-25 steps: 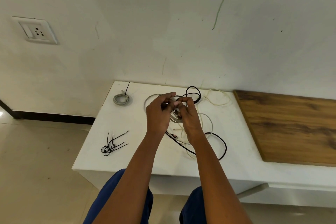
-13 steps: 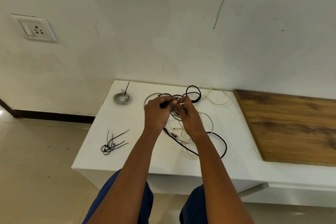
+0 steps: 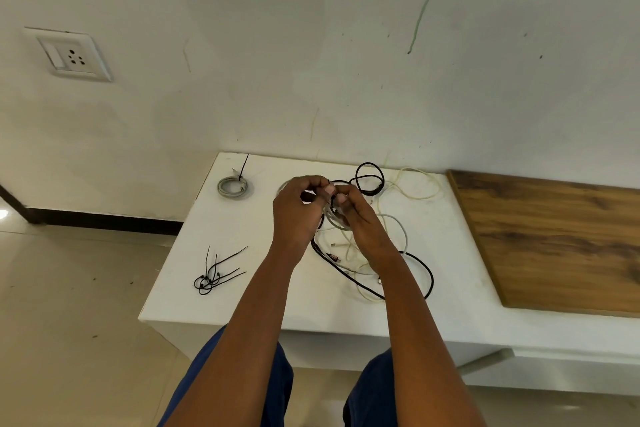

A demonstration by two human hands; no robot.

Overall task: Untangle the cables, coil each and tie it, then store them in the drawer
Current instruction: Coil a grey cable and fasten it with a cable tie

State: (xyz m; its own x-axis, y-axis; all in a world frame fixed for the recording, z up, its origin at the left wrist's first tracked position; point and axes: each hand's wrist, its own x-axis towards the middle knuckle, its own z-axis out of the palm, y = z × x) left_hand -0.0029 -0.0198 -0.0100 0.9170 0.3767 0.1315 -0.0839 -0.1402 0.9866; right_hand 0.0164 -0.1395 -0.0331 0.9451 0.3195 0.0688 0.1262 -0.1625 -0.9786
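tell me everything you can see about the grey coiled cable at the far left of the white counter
The grey coiled cable is wound into a small flat ring of several turns that lies on the white counter, near its far left corner by the wall. It looks like smooth plastic-jacketed cord. A thin black tie cinches the ring at its far side, with the loose tail sticking up and away. Neither hand touches it, and it lies apart from the tangled cables.

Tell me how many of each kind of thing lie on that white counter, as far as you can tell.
Coiled, tied grey cable: 1
Tangled heap of black and pale cables, strands too knotted to count: 1
Bunch of black zip ties, individual ties unclear: 1
Wooden board: 1
Total: 4
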